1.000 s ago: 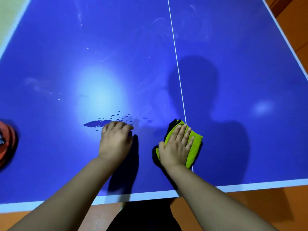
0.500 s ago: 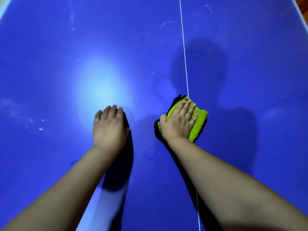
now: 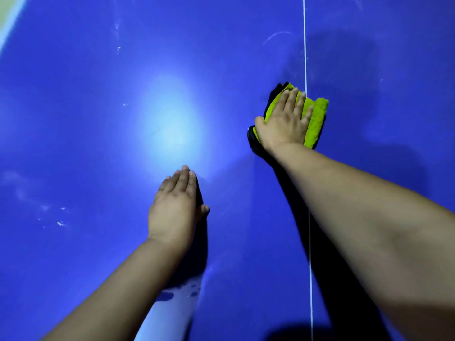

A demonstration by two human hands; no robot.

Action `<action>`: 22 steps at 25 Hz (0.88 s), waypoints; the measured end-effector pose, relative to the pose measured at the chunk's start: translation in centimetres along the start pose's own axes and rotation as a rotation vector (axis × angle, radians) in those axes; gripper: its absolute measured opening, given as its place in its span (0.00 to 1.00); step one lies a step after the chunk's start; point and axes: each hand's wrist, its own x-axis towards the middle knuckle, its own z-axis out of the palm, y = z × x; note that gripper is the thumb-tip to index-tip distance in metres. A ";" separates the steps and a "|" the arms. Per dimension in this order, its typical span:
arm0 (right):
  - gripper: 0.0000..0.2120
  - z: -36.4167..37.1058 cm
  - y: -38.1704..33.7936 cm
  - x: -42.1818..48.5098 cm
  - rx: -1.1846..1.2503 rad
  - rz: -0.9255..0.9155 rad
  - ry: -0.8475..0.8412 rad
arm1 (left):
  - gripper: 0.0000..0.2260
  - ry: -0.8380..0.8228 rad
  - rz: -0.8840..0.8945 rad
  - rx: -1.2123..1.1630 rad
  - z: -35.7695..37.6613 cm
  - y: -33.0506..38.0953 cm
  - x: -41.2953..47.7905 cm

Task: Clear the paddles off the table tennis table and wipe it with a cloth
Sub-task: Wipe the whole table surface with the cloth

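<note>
counter [image 3: 73, 119]: blue, pale edge stripe seen at top-left corner
specks [image 3: 60, 223]: white flecks scattered over the left part of the counter
left grip [image 3: 174, 207]: fingers straight and together, palm laid flat on bare counter, nothing held
wet patch [image 3: 172, 295]: dark droplets seen beside the left forearm
right grip [image 3: 283, 121]: fingers straight, slightly spread, pressed flat on the cloth, not curled round it
cloth [image 3: 316, 121]: folded, green and black, laid on the counter under the right grip, across the white centre line [image 3: 305, 45]
</note>
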 end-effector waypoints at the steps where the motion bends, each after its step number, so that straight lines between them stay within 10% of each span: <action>1: 0.38 -0.1 -0.2 0.8 -0.018 -0.041 0.000 | 0.34 0.006 0.003 -0.003 0.1 0.0 0.0; 10: 0.39 0.2 1.1 -5.9 -0.183 -0.572 -0.064 | 0.33 0.002 0.036 0.039 0.6 -0.8 0.1; 22: 0.40 3.7 1.7 -32.6 -0.123 -0.584 -0.062 | 0.17 0.128 0.127 -0.245 -0.6 -7.8 -13.3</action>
